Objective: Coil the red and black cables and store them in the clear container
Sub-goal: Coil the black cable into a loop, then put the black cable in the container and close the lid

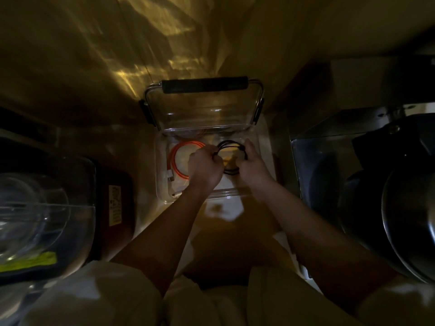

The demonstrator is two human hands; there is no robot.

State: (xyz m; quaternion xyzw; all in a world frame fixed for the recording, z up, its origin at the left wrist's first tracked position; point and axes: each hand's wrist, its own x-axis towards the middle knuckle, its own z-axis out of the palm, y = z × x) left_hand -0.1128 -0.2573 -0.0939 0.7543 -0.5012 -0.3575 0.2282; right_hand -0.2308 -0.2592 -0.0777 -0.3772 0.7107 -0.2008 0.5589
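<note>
The red cable [182,158] lies coiled inside the clear container [162,184]. The left hand [205,167] and right hand [253,164] pinch the coiled black cable [229,147] over it. Next: lower and release.

A glass bowl [35,208] rests at the dimly lit bench's [226,234] left edge, over a yellow-green label [28,261]. Beside it lies a dark board bearing a printed sticker [114,206]. Dark round pans [409,222] crowd the right edge.
</note>
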